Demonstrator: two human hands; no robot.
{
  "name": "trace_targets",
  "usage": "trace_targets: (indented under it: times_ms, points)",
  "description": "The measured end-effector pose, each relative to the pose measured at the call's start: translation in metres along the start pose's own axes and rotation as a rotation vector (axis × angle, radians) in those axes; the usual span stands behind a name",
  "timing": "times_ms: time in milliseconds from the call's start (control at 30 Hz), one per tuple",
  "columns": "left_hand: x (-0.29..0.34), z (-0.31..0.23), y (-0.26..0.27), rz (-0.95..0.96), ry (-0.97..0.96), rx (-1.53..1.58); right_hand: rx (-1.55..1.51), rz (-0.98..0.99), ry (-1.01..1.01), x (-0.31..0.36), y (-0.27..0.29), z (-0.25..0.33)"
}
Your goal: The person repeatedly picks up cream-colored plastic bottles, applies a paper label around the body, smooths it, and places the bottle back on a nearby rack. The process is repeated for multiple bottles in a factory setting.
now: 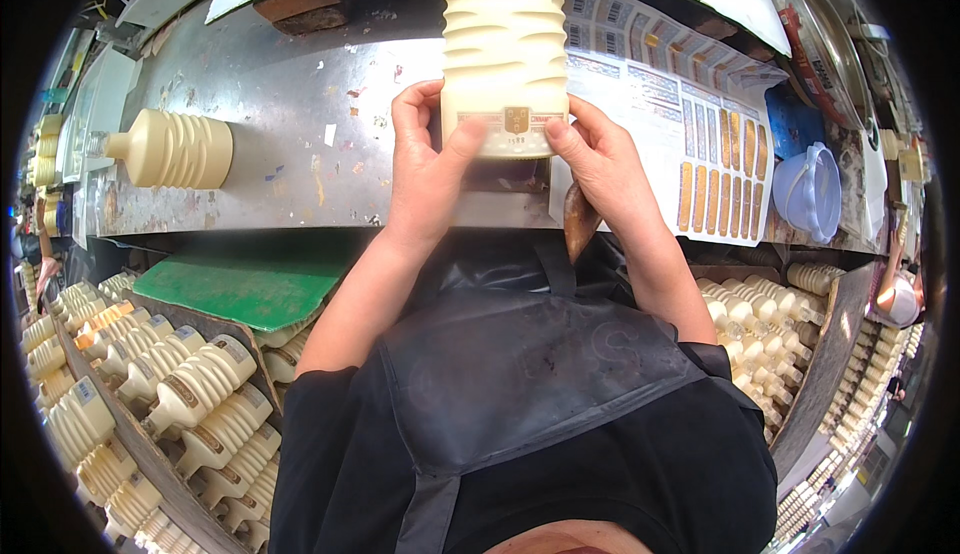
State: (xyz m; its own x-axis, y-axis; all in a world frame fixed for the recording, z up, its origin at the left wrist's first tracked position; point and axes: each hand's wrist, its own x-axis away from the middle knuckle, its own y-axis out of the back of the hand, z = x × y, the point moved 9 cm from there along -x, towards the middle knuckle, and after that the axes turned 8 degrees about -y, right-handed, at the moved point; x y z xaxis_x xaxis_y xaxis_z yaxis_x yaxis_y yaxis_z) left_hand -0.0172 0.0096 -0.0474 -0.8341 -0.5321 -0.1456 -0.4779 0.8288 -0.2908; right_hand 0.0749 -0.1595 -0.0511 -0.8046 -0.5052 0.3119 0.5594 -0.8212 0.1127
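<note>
So, cream btl (505,59) in grip of L hand (424,172) & R hand (608,172); wood crate (828,356) w/ sim. btls (740,302).

Bright glare washes the metal table (350,79), the left thumb (463,142) blurs, and edges bend.

Gloss against scuffed metal

The worktop (300,74) looks metallic, scratched, paint-flecked. Above it, the held bottle (505,64) looks glossy and ridged. On it, paper label sheets (640,114) carry shiny gold strips (712,200). At its right end, the bucket (820,194) looks smooth plastic.
</note>
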Motion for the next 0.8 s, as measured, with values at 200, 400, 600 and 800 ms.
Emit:
trace_targets:
  times_ms: [200, 400, 600, 800]
  points:
    - [-0.0005, -0.0003, -0.0006, 0.002, 0.005, -0.005, -0.042, 0.016, 0.007, -0.0015, -0.0015, -0.0012]
    - [-0.0005, -0.0006, -0.0007, -0.004, 0.001, -0.002, -0.042, 0.015, 0.006, -0.0007, -0.0011, -0.0022]
    - [-0.0005, -0.0004, -0.0014, -0.01, -0.021, 0.008, -0.032, 0.013, -0.005, -0.0021, -0.0007, -0.0019]
    - [-0.0004, 0.0008, -0.0008, -0.007, -0.032, -0.001, -0.004, 0.017, 0.025, -0.0004, -0.0004, -0.0025]
